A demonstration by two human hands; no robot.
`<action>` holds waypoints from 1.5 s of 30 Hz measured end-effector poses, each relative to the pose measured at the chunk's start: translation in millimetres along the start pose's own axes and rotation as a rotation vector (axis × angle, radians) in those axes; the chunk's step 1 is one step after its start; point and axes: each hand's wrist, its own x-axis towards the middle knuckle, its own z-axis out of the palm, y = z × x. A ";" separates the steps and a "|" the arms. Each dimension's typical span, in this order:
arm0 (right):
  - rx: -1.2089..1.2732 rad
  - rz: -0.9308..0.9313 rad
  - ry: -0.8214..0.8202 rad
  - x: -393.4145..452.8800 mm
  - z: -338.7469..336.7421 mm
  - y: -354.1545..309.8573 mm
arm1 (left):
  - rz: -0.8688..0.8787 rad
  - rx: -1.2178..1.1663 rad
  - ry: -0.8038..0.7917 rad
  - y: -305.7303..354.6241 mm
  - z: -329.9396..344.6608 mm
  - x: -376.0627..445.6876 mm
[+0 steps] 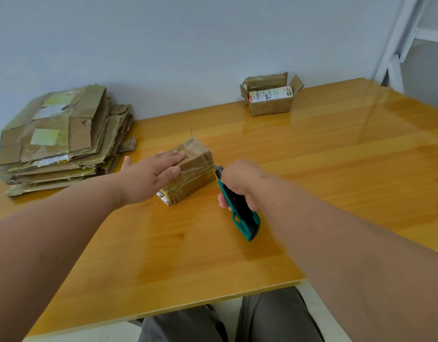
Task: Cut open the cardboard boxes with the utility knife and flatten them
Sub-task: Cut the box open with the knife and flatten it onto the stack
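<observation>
A small taped cardboard box (192, 177) lies in the middle of the wooden table (336, 154). My left hand (152, 172) presses flat on its top with straight fingers. My right hand (242, 183) grips a green and black utility knife (240, 211). The knife's front end sits at the box's right edge; the blade itself is hidden there. The knife's handle points back toward me.
A stack of flattened cardboard boxes (57, 141) lies at the table's left end by the wall. An opened cardboard box (271, 96) with a white label stands at the back. A white metal frame (398, 38) rises at the far right. My knees are below the table's front edge.
</observation>
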 end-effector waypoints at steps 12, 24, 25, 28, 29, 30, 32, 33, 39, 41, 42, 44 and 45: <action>0.265 -0.049 0.045 -7.3 23.2 8.5 | -0.040 -0.020 0.035 3.5 2.4 3.3; 0.457 0.050 -0.015 -25.5 51.5 11.4 | -0.061 -0.099 0.040 5.6 2.9 2.3; 0.463 0.057 -0.027 -26.6 53.7 11.7 | -0.060 -0.095 0.035 6.1 2.2 2.1; 0.457 0.048 -0.030 -26.6 55.7 11.8 | -0.058 -0.096 0.027 6.4 1.6 1.0; 0.460 0.047 -0.032 -26.9 55.7 11.9 | -0.059 -0.103 0.028 6.2 1.8 0.9; 0.438 0.030 -0.035 -27.1 56.8 12.5 | -0.059 -0.111 0.030 6.2 2.3 1.3; 0.269 -0.084 -0.060 -27.5 69.4 13.5 | -0.059 -0.140 0.040 6.5 2.7 2.0; 0.193 -0.137 -0.090 -31.1 79.2 14.6 | -0.059 -0.159 0.044 6.7 2.6 2.3; 0.118 -0.141 -0.141 -31.1 89.3 18.4 | -0.042 -0.190 0.012 2.7 2.8 -0.3; 0.126 -0.103 -0.092 -30.6 71.6 16.8 | -0.037 -0.194 0.008 1.1 3.3 0.3; 0.125 -0.094 -0.060 -30.7 63.5 15.9 | -0.038 -0.205 0.003 0.8 2.8 0.8; 0.165 -0.075 0.013 -28.9 49.9 14.9 | -0.041 -0.233 -0.012 0.4 1.8 1.1; 0.198 -0.069 0.044 -26.7 44.0 13.9 | -0.039 -0.240 -0.019 0.2 1.8 1.2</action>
